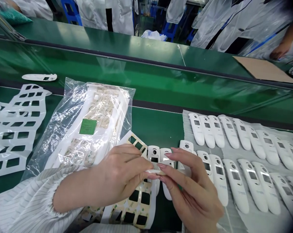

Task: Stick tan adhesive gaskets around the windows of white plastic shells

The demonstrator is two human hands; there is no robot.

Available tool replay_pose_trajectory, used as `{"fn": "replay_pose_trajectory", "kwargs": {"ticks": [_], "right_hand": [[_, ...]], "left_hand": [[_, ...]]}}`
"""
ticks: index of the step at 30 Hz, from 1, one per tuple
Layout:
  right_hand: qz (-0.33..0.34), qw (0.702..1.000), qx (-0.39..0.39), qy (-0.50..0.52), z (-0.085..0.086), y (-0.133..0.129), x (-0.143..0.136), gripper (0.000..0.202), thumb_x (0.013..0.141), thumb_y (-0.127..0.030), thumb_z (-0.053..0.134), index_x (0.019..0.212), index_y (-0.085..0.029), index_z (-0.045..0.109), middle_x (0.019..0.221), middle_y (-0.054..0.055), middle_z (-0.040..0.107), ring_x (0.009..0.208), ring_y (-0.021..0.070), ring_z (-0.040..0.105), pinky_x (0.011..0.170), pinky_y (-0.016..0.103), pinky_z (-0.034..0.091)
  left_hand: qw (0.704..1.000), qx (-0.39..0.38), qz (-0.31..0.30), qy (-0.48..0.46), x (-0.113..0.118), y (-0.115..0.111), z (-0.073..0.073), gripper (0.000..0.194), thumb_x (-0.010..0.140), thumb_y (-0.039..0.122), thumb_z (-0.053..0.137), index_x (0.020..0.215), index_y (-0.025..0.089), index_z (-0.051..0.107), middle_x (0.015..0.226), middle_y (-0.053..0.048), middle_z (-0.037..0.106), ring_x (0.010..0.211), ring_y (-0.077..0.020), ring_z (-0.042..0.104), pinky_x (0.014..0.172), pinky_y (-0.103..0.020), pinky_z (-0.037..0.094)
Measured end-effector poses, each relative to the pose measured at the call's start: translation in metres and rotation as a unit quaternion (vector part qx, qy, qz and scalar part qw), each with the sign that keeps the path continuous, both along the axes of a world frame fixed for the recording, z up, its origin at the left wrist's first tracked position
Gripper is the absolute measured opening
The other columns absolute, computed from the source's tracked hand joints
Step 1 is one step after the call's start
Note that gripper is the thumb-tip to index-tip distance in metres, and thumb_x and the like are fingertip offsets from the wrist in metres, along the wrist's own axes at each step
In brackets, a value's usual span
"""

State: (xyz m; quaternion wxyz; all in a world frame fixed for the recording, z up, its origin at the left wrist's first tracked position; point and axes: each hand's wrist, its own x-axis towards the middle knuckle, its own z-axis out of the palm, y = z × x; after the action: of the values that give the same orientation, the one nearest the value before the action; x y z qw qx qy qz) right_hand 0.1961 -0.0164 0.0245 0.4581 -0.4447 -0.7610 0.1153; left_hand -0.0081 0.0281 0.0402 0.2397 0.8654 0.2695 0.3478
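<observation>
While both hands meet over the green table (158, 126), they pinch one small pale sticker (157, 168) between them, just above the white plastic shells lying there. The sticker is thin, flat and glossy, and only a narrow strip of it shows between the fingertips. The left hand (119, 176) comes in from the lower left, knuckles up, fingers curled and closed with the thumb onto the sticker's left end; a white sleeve (22, 204) with fine stripes covers the forearm. The right hand (192, 189) rises from the lower edge, its forefinger and thumb stretched out long and closed on the sticker's right end, the other fingers loosely bent.

Under the left hand lies a sticker sheet (136, 207), a stiff white backing cut into rows of rounded rectangular windows with tan edges. Two shells (159, 157) lie side by side directly beneath the pinched sticker, smooth and rounded, each with a round hole and a small dark window. To the right, rows of shells (236, 161) of the same long, tapered shape lie close together on a pale sheet. A crinkled clear plastic bag (88, 126) holding more sheets and a small green label sits to the left. Further left lies a spent white sheet (15, 129), floppy, full of empty square holes. A brown cardboard piece (263, 69) lies at the far right.
</observation>
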Motion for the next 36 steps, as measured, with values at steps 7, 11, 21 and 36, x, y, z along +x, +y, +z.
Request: {"fn": "replay_pose_trajectory", "kwargs": {"ticks": [7, 11, 21, 36], "right_hand": [[0.000, 0.997, 0.010, 0.078, -0.003, 0.003, 0.003, 0.032, 0.070, 0.007, 0.072, 0.092, -0.016, 0.068, 0.079, 0.002, 0.066, 0.083, 0.0206, 0.063, 0.077, 0.045, 0.054], [0.010, 0.997, -0.007, 0.071, -0.001, 0.003, 0.004, 0.026, 0.072, 0.004, 0.071, 0.090, -0.015, 0.067, 0.077, 0.002, 0.064, 0.082, 0.0197, 0.063, 0.076, 0.044, 0.055], [0.029, 0.999, -0.011, 0.039, 0.005, 0.001, 0.008, 0.021, 0.076, 0.000, 0.069, 0.090, -0.015, 0.066, 0.076, 0.002, 0.064, 0.084, 0.0193, 0.062, 0.073, 0.040, 0.056], [-0.002, 0.999, 0.033, -0.007, 0.006, -0.001, 0.005, 0.024, 0.074, 0.001, 0.071, 0.093, -0.014, 0.069, 0.081, 0.004, 0.067, 0.091, 0.0236, 0.065, 0.076, 0.044, 0.058]], "left_hand": [[0.997, 0.043, 0.010, -0.063, 0.004, 0.002, 0.001, 0.002, 0.090, 0.013, 0.061, 0.090, 0.011, 0.063, 0.072, -0.004, 0.066, 0.066, -0.0144, 0.055, 0.065, -0.029, 0.047], [0.993, 0.076, 0.060, -0.061, 0.003, 0.001, 0.003, 0.004, 0.088, 0.015, 0.066, 0.085, 0.012, 0.067, 0.090, -0.009, 0.060, 0.084, -0.0172, 0.057, 0.072, -0.032, 0.047], [0.994, -0.024, 0.011, -0.110, 0.004, -0.002, 0.006, 0.005, 0.088, 0.013, 0.064, 0.090, 0.009, 0.068, 0.096, -0.012, 0.065, 0.087, -0.0170, 0.063, 0.076, -0.031, 0.055], [0.985, -0.080, -0.026, -0.148, 0.007, -0.001, 0.010, 0.016, 0.087, 0.003, 0.065, 0.101, 0.009, 0.067, 0.082, -0.007, 0.074, 0.075, -0.0130, 0.068, 0.076, -0.029, 0.057]]}}
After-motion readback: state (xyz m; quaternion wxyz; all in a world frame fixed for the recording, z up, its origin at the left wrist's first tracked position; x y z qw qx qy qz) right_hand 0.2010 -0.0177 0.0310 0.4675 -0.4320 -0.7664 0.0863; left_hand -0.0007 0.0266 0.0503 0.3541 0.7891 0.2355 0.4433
